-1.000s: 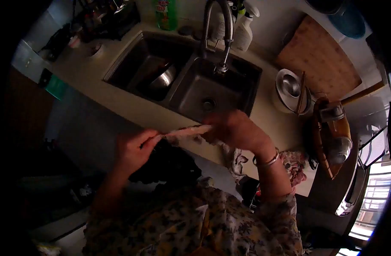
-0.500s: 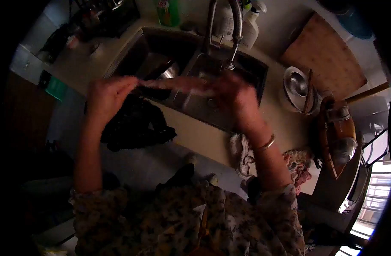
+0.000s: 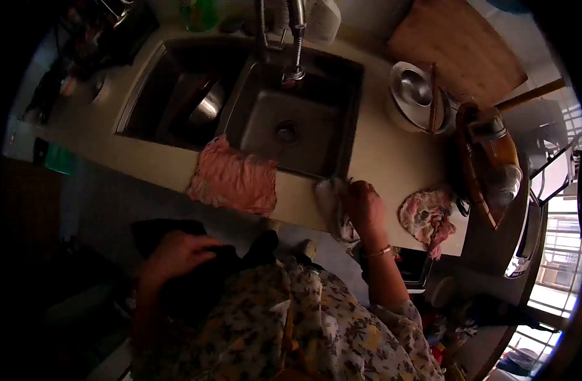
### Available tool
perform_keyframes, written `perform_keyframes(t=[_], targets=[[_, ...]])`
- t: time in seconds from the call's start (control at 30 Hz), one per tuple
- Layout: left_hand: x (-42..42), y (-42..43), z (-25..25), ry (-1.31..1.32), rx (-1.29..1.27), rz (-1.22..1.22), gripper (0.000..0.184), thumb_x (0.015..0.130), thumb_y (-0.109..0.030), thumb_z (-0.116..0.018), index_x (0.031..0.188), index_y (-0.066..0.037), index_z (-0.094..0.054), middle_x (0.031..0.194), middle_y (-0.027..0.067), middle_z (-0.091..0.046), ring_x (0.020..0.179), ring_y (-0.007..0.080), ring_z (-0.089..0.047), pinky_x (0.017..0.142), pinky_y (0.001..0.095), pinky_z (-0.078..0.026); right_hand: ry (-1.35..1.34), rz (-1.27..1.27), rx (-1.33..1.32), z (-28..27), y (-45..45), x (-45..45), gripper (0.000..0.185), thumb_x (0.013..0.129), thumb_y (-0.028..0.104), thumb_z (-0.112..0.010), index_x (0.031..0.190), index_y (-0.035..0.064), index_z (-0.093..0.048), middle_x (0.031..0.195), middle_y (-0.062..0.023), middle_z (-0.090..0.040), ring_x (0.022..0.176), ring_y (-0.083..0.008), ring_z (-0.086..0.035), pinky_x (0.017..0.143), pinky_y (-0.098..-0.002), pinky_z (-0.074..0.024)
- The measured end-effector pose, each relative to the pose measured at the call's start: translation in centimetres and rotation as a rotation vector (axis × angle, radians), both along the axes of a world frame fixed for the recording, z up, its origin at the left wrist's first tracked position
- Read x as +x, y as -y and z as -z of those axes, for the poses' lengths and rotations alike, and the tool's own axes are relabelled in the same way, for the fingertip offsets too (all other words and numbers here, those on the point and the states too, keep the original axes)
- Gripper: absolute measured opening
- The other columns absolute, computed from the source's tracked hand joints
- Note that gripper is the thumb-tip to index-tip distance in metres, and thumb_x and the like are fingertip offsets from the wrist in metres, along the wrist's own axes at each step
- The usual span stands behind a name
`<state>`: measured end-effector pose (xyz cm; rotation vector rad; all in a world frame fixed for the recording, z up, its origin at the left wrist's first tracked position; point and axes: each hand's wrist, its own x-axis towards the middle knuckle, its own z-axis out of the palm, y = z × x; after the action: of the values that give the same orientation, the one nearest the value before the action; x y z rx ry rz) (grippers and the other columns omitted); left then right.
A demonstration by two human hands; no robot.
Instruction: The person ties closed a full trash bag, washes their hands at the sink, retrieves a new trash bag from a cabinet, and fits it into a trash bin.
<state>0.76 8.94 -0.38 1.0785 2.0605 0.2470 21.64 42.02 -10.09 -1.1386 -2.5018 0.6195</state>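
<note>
A pink cloth (image 3: 237,178) lies spread over the counter's front edge, before the divider between the sink basins. My right hand (image 3: 365,209) is closed on a whitish cloth (image 3: 329,193) that drapes over the counter edge to the right of the sink. Low on the left, my left hand (image 3: 180,254) is held in front of my body with its fingers stretched out, against a dark, cloth-like thing (image 3: 167,227). Whether it touches that dark thing I cannot tell.
A double sink (image 3: 291,105) with a tap (image 3: 295,44) is set in the counter; a metal pot (image 3: 207,106) sits in its left basin. To the right are metal bowls (image 3: 413,89), a cutting board (image 3: 456,51), a crumpled patterned cloth (image 3: 424,216) and a basket with jars (image 3: 494,152).
The pink cloth, earlier stretched between both hands above the sink, now lies on the counter edge. My left hand has dropped toward my body; my right has moved down onto the whitish cloth.
</note>
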Motion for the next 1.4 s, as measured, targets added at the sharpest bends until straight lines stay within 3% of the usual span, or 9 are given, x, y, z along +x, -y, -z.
perform_keyframes(t=[0.3,0.4,0.7,0.77,0.87,1.03,1.17,1.33,1.4], targets=[[5.5,-10.7,-1.7,0.095,0.515,-0.046,0.052,0.08,-0.015,-0.072,0.128,-0.008,-0.053,0.073,0.0101,-0.064,0.061,0.0162,-0.059,0.06,0.0291,-0.047,-0.479,-0.471,-0.602,-12.4,1.0,-0.6,0.015,0.084,0.01,-0.062,0.093,0.0036,-0.052,0.078,-0.0084,-0.053,0.069,-0.0149,-0.052,0.063,-0.0283,-0.044],[6.2,-13.3,-1.2,0.183,0.668,-0.224,0.057,0.075,-0.022,-0.076,0.126,-0.01,-0.054,0.07,0.0091,-0.063,0.06,0.0194,-0.06,0.061,0.0323,-0.047,-0.427,-0.643,-0.514,-15.5,0.8,-1.9,0.014,0.084,0.009,-0.061,0.095,0.0046,-0.052,0.077,-0.0054,-0.051,0.069,-0.0113,-0.047,0.062,-0.0274,-0.0423],[0.8,-14.5,-0.7,-0.476,0.853,0.142,0.019,0.075,-0.014,-0.075,0.085,-0.002,-0.063,0.085,0.0089,-0.065,0.075,0.018,-0.06,0.066,0.0291,-0.047,-0.548,-0.903,-0.632,-18.1,-5.0,-7.5,0.016,0.088,0.007,-0.061,0.102,0.0071,-0.052,0.084,0.0063,-0.05,0.082,-0.0042,-0.047,0.07,-0.0216,-0.0397],[0.7,-14.6,-2.5,-0.255,0.91,-0.239,0.014,0.076,-0.007,-0.07,0.085,-0.001,-0.06,0.095,0.0102,-0.065,0.074,0.0186,-0.06,0.067,0.0279,-0.047,-0.602,-0.822,-0.713,-18.0,-7.0,-8.4,0.016,0.089,0.005,-0.06,0.103,0.0057,-0.053,0.088,0.0043,-0.053,0.086,-0.0047,-0.049,0.074,-0.0216,-0.0409],[1.3,-15.6,-4.2,-0.204,1.036,-0.337,0.013,0.077,-0.005,-0.068,0.084,-0.001,-0.058,0.092,0.0089,-0.065,0.075,0.0176,-0.06,0.068,0.0268,-0.047,-0.627,-0.846,-0.557,-17.3,-9.0,-7.8,0.015,0.089,0.009,-0.061,0.101,0.0052,-0.054,0.091,0.0023,-0.055,0.086,-0.0051,-0.049,0.077,-0.022,-0.0419],[4.8,-17.0,-1.9,-0.829,0.875,0.113,0.018,0.071,-0.012,-0.069,0.082,-0.008,-0.056,0.087,0.007,-0.063,0.074,0.0288,-0.06,0.068,0.0403,-0.049,-0.544,-0.754,-0.27,-8.7,-9.5,-0.7,0.019,0.081,0.005,-0.066,0.098,0.0057,-0.059,0.103,-0.0084,-0.061,0.098,-0.0212,-0.057,0.084,-0.0316,-0.0457],[9.1,-14.6,4.7,-0.365,0.335,0.338,0.015,0.075,-0.015,-0.068,0.089,-0.011,-0.065,0.093,0.0067,-0.065,0.076,0.0308,-0.063,0.067,0.04,-0.051,-0.273,-0.555,-0.153,-2.6,-6.3,8.8,0.019,0.077,0.0,-0.066,0.095,0.0058,-0.061,0.106,-0.0116,-0.062,0.101,-0.0265,-0.058,0.086,-0.0352,-0.0465],[10.1,-13.9,3.3,-0.067,0.408,0.213,0.02,0.077,-0.016,-0.069,0.096,-0.01,-0.067,0.094,0.0082,-0.067,0.078,0.0269,-0.065,0.069,0.0354,-0.051,-0.404,0.204,-0.021,-0.4,-8.1,18.7,0.023,0.075,0.001,-0.064,0.097,0.0067,-0.065,0.093,-0.0141,-0.064,0.084,-0.0319,-0.063,0.071,-0.0382,-0.0511],[10.4,-14.3,2.0,-0.017,0.454,0.153,0.021,0.078,-0.016,-0.069,0.098,-0.009,-0.068,0.093,0.009,-0.068,0.079,0.0252,-0.066,0.069,0.0339,-0.051,-0.267,0.223,0.096,-0.3,-10.6,20.2,0.019,0.078,0.003,-0.062,0.097,0.0064,-0.066,0.085,-0.0124,-0.065,0.08,-0.0284,-0.064,0.07,-0.0355,-0.0508]])
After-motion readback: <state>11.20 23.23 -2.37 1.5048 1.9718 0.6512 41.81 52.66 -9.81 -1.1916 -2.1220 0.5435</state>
